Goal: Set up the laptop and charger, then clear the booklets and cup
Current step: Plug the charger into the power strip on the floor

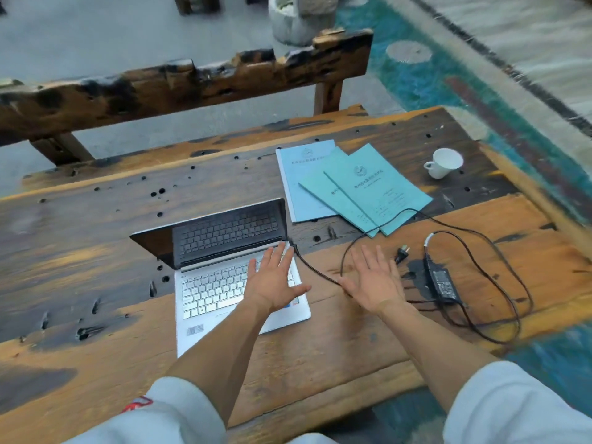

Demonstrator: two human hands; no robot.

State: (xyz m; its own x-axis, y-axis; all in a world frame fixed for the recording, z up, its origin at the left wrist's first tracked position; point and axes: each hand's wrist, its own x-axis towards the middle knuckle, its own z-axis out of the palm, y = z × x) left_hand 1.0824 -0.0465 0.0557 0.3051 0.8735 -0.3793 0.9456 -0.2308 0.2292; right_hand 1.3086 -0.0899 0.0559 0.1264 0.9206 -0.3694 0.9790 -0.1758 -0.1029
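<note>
A silver laptop (217,283) stands with its lid up and its screen dark on the wooden table (96,238). A black cable (315,267) runs from the laptop's right side to the charger brick (443,283), whose wall plug (402,254) lies loose on the table. My left hand (275,280) hovers flat over the right side of the keyboard, fingers spread. My right hand (373,282) is spread flat above the table, between the laptop and the brick, over the cable. Three blue booklets (349,184) lie fanned behind the cable. A white cup (443,163) stands at the far right.
A rough wooden bench (179,88) runs along the table's far side. Beyond it stands a white sack (298,20) on the grey floor. The charger's cable loops widely toward the table's right edge (551,219). A teal patterned floor lies to the right.
</note>
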